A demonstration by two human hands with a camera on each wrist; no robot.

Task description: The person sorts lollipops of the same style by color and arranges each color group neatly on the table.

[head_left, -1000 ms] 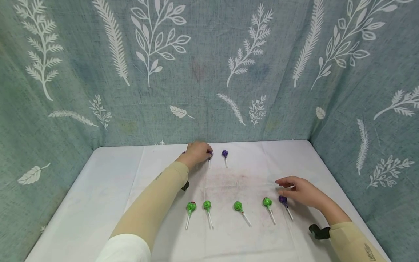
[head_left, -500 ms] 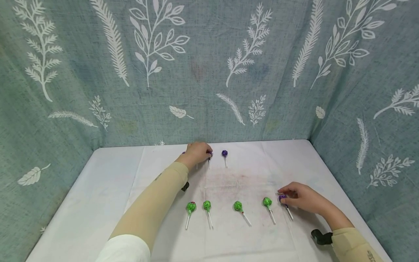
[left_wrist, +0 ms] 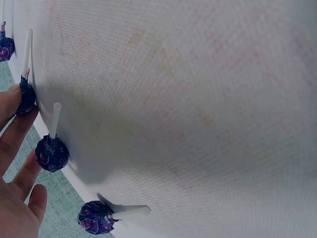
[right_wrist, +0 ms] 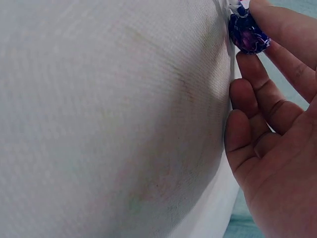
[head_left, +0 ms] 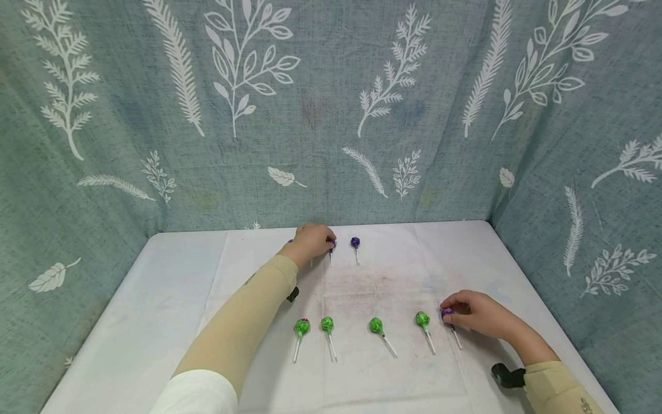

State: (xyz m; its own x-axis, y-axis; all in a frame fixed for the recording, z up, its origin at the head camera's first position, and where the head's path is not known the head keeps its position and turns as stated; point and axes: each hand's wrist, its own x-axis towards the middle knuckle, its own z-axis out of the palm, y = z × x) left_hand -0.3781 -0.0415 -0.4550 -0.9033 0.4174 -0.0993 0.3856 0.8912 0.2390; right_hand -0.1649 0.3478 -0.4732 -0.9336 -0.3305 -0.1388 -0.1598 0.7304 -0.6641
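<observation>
My left hand [head_left: 312, 241] reaches to the back of the table and pinches the wrapped head of a purple lollipop [left_wrist: 26, 100] between thumb and finger. Close by lie other purple lollipops [left_wrist: 52, 153], partly hidden under the hand in the head view; one purple lollipop [head_left: 355, 242] shows just to its right. At the right end of the front row, my right hand [head_left: 481, 314] has thumb and fingers around the head of another purple lollipop [right_wrist: 247, 34], whose stick points toward me. The other right fingers are bent against the cloth.
Several green lollipops [head_left: 376, 326] lie in the front row, left of my right hand, sticks toward me. A white cloth [head_left: 170, 310] covers the table. Patterned green-grey curtains [head_left: 326, 172] enclose its back and sides.
My right hand has come down and toward me, and its thumb and fingers have closed on the purple lollipop. The left hand has kept its place on its lollipop.
</observation>
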